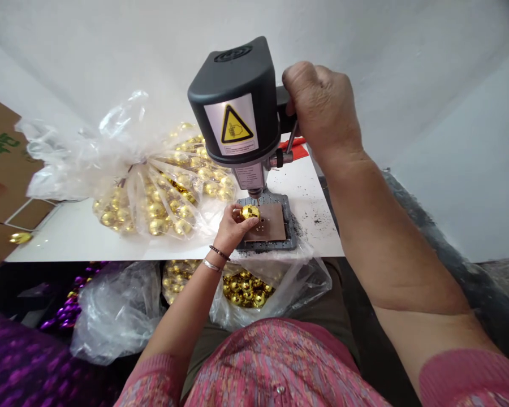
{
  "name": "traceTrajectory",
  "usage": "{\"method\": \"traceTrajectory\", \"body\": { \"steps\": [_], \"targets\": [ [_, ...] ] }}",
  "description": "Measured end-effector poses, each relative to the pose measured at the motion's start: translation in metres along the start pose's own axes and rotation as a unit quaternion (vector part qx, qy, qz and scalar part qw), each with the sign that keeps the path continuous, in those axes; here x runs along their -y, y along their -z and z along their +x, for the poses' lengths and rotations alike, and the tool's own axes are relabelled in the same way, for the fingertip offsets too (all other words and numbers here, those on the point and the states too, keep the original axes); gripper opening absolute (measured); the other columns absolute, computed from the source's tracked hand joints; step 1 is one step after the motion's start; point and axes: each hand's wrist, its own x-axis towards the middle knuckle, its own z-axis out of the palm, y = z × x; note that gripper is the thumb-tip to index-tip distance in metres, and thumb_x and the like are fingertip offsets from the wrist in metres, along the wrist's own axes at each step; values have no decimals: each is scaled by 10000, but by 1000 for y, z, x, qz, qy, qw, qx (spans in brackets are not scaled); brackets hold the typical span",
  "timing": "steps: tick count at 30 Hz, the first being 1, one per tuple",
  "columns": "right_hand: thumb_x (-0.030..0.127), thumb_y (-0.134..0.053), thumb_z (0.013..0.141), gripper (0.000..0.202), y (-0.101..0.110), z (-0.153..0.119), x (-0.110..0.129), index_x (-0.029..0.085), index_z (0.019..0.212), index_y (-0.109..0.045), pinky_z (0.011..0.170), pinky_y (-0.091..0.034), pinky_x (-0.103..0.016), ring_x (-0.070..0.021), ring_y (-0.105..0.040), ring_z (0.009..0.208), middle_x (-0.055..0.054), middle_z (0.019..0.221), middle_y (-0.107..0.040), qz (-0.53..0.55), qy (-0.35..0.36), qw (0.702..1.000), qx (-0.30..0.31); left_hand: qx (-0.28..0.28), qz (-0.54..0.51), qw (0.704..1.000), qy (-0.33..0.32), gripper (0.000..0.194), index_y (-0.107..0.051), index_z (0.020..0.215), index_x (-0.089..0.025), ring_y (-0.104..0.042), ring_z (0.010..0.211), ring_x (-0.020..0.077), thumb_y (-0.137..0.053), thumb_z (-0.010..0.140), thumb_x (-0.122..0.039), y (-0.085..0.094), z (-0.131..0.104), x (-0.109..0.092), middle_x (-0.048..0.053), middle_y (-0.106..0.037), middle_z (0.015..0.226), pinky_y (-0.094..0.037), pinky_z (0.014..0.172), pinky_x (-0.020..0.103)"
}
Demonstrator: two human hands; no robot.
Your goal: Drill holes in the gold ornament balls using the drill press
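A small bench drill press (237, 85) with a black top cover and a yellow warning triangle stands on the white table. My left hand (233, 226) pinches a shiny gold ball (250, 212) directly under the drill bit (258, 201). The ball is over the brown board (274, 223) that lies on the machine's grey base (292, 234). Whether the bit touches the ball I cannot tell. My right hand (322, 107) is closed around the press's feed lever (292, 138), at the right of the machine; its grip end is hidden in my fist.
A tied clear bag of gold balls (156, 209) lies left of the press. Below the table edge, an open plastic bag (275, 305) holds more gold balls. Purple balls (70, 305), a cardboard box (8, 152) and a loose gold ball (20, 238) are at left. Dark shavings surround the base.
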Motion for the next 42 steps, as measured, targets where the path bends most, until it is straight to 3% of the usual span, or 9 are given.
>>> {"method": "traceTrajectory", "body": {
  "steps": [8, 18, 26, 32, 38, 42],
  "targets": [
    [329, -413, 893, 346, 1, -2, 2, 139, 609, -462, 607, -222, -254, -49, -304, 606, 17, 614, -425, 24, -4, 1000, 3, 24, 97, 995, -14, 468, -612, 973, -165, -646, 812, 162, -837, 585, -298, -2, 14, 13, 22, -692, 860, -525, 767, 296],
    [308, -403, 915, 357, 0, -1, 1, 134, 605, -440, 608, -208, -243, -41, -268, 602, 22, 614, -371, 29, -2, 1000, 5, 13, 218, 975, -27, 563, -660, 1080, -164, -605, 780, 163, -843, 557, -266, -8, 9, -5, 9, -675, 858, -487, 773, 302],
    [320, -411, 911, 355, 0, -2, 1, 138, 609, -450, 613, -213, -247, -52, -272, 631, 11, 622, -399, 26, 3, 1000, 6, 20, 219, 974, -46, 571, -672, 1038, -176, -604, 840, 188, -869, 504, -223, -17, 9, -1, 21, -666, 911, -499, 842, 332],
    [328, -438, 898, 317, 2, -2, -1, 161, 631, -474, 617, -271, -250, -70, -316, 650, 4, 650, -434, 14, -6, 1000, 11, 80, 192, 976, -58, 548, -685, 1105, -183, -617, 822, 185, -836, 583, -251, -17, 16, 14, 20, -696, 887, -523, 781, 314],
    [425, -498, 852, 354, 10, -39, -11, 176, 642, -359, 608, -250, -253, -53, -265, 605, 37, 608, -285, -3, 96, 995, -10, 52, 196, 976, -80, 605, -694, 1164, -177, -640, 852, 193, -842, 579, -218, -17, 11, 14, 30, -731, 919, -528, 829, 316],
    [320, -513, 804, 175, 16, -82, -24, 188, 716, -440, 632, -341, -242, -50, -305, 573, 47, 617, -392, -116, 114, 986, -33, 53, 203, 974, -89, 581, -708, 1140, -183, -635, 850, 190, -832, 573, -208, -19, 10, 11, 25, -730, 905, -516, 834, 308]
  ]
}}
